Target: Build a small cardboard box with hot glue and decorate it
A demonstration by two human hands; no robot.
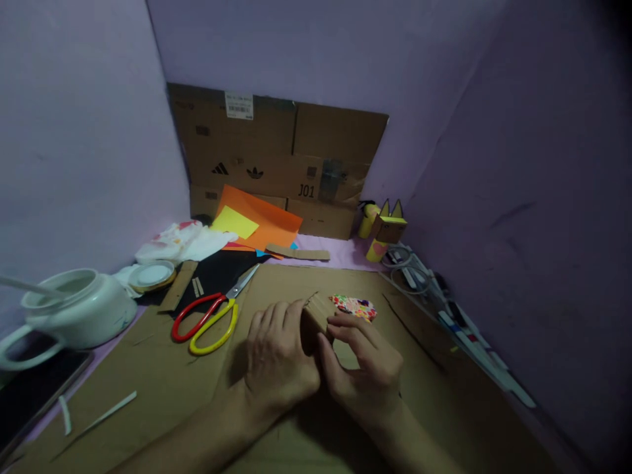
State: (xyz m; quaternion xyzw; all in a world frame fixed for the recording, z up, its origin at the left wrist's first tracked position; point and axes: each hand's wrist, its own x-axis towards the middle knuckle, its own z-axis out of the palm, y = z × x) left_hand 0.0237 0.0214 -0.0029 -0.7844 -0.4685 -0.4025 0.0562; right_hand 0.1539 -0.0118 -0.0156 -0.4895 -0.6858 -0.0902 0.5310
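Note:
A small piece of folded brown cardboard (pixel 318 313) is held between my two hands above the cardboard mat. My left hand (pixel 279 345) is closed around its left side, the knuckles toward the top. On the right side my right hand (pixel 365 359) pinches its edge between thumb and fingertips. Part of the cardboard is hidden by my fingers. Just behind my right hand lies a scrap with a colourful pattern (pixel 354 306). Left of my left hand rest scissors (pixel 217 313) with one red and one yellow handle, their blades parted slightly and pointing away.
A white pot (pixel 81 316) with a stick in it stands left, beside a phone (pixel 39 388). Orange paper (pixel 261 220) leans near a big cardboard panel (pixel 276 145) at the back. A cardboard-and-yellow figure (pixel 388 230) stands back right; pens (pixel 484 355) line the right edge.

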